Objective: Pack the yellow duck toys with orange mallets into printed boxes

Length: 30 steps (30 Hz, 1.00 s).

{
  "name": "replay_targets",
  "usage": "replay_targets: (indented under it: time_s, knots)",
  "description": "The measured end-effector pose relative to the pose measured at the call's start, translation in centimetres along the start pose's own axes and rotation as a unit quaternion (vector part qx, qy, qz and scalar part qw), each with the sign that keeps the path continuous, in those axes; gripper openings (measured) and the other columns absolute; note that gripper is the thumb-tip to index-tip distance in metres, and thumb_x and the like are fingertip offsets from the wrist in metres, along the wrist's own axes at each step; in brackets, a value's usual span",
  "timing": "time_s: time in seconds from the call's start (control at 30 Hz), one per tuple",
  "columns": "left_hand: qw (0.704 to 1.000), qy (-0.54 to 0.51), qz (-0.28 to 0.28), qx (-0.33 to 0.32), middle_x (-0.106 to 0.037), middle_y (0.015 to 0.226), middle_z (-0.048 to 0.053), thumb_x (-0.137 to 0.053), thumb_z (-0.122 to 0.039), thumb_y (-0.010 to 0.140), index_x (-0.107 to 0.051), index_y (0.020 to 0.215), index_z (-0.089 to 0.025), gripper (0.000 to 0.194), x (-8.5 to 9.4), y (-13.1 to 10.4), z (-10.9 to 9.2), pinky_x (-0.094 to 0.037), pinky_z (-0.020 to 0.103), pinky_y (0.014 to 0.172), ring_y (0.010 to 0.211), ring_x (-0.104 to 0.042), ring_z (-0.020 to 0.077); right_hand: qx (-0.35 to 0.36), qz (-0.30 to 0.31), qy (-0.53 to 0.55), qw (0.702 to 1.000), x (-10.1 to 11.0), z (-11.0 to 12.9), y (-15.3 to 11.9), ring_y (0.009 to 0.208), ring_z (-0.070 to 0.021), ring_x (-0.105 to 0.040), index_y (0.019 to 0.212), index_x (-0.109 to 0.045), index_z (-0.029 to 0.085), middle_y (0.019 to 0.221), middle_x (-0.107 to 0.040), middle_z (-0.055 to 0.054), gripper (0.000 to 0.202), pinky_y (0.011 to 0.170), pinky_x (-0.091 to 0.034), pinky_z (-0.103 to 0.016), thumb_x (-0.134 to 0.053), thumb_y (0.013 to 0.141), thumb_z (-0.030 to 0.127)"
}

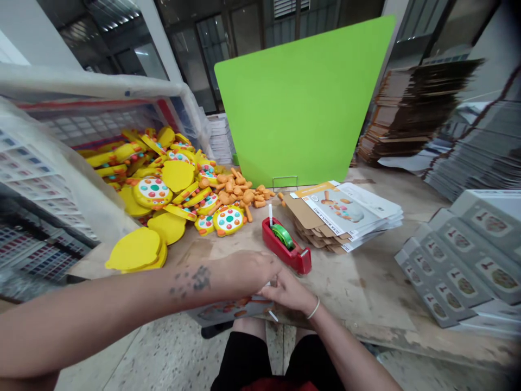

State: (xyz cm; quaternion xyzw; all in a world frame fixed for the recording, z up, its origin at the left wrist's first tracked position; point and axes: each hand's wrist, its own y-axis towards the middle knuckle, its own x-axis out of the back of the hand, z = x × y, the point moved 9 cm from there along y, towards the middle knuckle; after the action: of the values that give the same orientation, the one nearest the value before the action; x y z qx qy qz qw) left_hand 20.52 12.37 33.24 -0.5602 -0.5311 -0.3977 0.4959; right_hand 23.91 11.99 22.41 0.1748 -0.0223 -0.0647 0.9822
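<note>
At far left, a plastic-draped crate (44, 138), with many yellow duck toys (152, 193) spilling onto the bench (342, 288). Next, in a small heap, orange toy hammers (236, 187). Then, at the front edge of the bench, a printed box (240, 309), under both hands. Left hand (254, 271) bent over the box, with fingertips hidden, so impossible to tell its grip. Just behind, a red tape dispenser (287, 247) with green tape. Right hand (291, 290) touching the left, with thumb and fingers closed on the upper edge of the box. Farther back, an upright green board (301, 103); to the right, flat printed cartons (345, 212) and stacked gray boxes (459, 260).
</note>
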Motion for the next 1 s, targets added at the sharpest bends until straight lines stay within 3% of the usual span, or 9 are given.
replay_targets:
  time_s: [0.07, 0.17, 0.27, 0.37, 0.5, 0.6, 0.67, 0.87, 1.0]
  knots:
    - [1.000, -0.005, -0.004, -0.013, -0.072, 0.118, 0.009, -0.066, -0.023, 0.094, -0.070, 0.113, -0.016, 0.021, 0.4, -2.1, 0.9, -0.055, 0.036, 0.095, 0.107, -0.069, 0.0256, -0.013, -0.003, 0.008, 1.000, 0.8, -0.2, 0.0, 0.134, -0.0274, -0.052, 0.142, -0.047, 0.030, 0.143, -0.056, -0.008, 0.077, 0.115, -0.040, -0.045, -0.084, 0.076, 0.038]
    - [0.998, -0.026, -0.050, 0.009, -0.054, 0.147, 0.018, -0.078, -0.048, 0.084, -0.052, 0.143, -0.016, 0.072, 0.8, -6.4, 4.3, -0.048, 0.047, 0.109, 0.134, -0.054, 0.0341, -0.045, -0.010, 0.020, 0.999, 2.4, -0.9, -0.6, 0.124, -0.0267, -0.059, 0.144, -0.042, 0.028, 0.139, -0.057, -0.009, 0.077, 0.106, -0.048, -0.043, -0.081, 0.078, 0.039]
    - [0.956, -0.126, -0.240, 0.113, -0.054, 0.149, 0.017, -0.073, -0.063, 0.083, -0.052, 0.145, -0.023, 0.077, 0.8, -12.2, 9.3, -0.041, 0.055, 0.114, 0.138, -0.049, 0.0358, -0.065, -0.014, 0.023, 0.997, 3.5, -1.4, -1.3, 0.129, -0.0277, -0.055, 0.146, -0.039, 0.028, 0.144, -0.053, -0.010, 0.078, 0.111, -0.044, -0.045, -0.080, 0.080, 0.039]
    - [0.868, -0.235, -0.403, 0.172, -0.063, 0.139, 0.015, -0.066, -0.069, 0.084, -0.066, 0.131, -0.025, 0.065, -2.5, -16.5, 11.7, -0.042, 0.054, 0.112, 0.133, -0.055, 0.0364, -0.061, -0.028, 0.017, 0.998, 3.5, -1.3, -1.7, 0.144, -0.0279, -0.042, 0.152, -0.032, 0.032, 0.158, -0.041, -0.009, 0.081, 0.121, -0.031, -0.048, -0.076, 0.085, 0.039]
    - [0.791, -0.266, -0.510, 0.208, -0.064, 0.135, 0.015, -0.046, -0.068, 0.096, -0.072, 0.112, -0.021, 0.056, -7.1, -16.9, 11.5, -0.043, 0.055, 0.109, 0.128, -0.058, 0.0355, -0.011, -0.116, -0.014, 0.993, 2.8, -0.7, -2.6, 0.155, -0.0245, -0.022, 0.158, -0.022, 0.038, 0.169, -0.022, -0.001, 0.075, 0.127, -0.018, -0.049, -0.063, 0.095, 0.038]
    - [0.726, -0.281, -0.584, 0.232, -0.062, 0.134, 0.014, -0.037, -0.060, 0.102, -0.068, 0.110, -0.020, 0.051, -8.5, -16.5, 11.6, -0.039, 0.055, 0.112, 0.130, -0.054, 0.0336, 0.010, -0.183, -0.062, 0.981, 2.3, -0.6, -3.6, 0.156, -0.0237, -0.019, 0.157, -0.026, 0.037, 0.169, -0.020, 0.000, 0.063, 0.128, -0.015, -0.050, -0.054, 0.100, 0.037]
    - [0.701, -0.293, -0.606, 0.236, -0.064, 0.131, 0.013, -0.032, -0.058, 0.104, -0.069, 0.105, -0.020, 0.052, -8.8, -16.3, 11.9, -0.040, 0.053, 0.111, 0.127, -0.057, 0.0328, 0.015, -0.193, -0.089, 0.977, 2.0, -0.6, -3.9, 0.156, -0.0236, -0.018, 0.156, -0.028, 0.036, 0.169, -0.021, -0.001, 0.060, 0.129, -0.014, -0.051, -0.052, 0.101, 0.035]
    - [0.689, -0.310, -0.616, 0.225, -0.065, 0.129, 0.013, -0.033, -0.063, 0.100, -0.067, 0.107, -0.021, 0.054, -9.2, -15.8, 11.7, -0.047, 0.051, 0.105, 0.121, -0.062, 0.0330, 0.030, -0.179, -0.130, 0.975, 2.5, -0.1, -3.5, 0.154, -0.0252, -0.024, 0.149, -0.039, 0.033, 0.167, -0.029, -0.005, 0.051, 0.127, -0.019, -0.051, -0.053, 0.100, 0.033]
    - [0.710, -0.298, -0.591, 0.240, -0.069, 0.121, 0.010, -0.055, -0.049, 0.096, -0.064, 0.097, -0.022, 0.029, -8.8, -15.7, 11.5, -0.052, 0.045, 0.099, 0.114, -0.066, 0.0295, 0.026, -0.135, -0.121, 0.983, 3.2, -0.2, -2.8, 0.154, -0.0265, -0.024, 0.146, -0.043, 0.032, 0.167, -0.028, -0.007, 0.051, 0.126, -0.021, -0.052, -0.059, 0.098, 0.033]
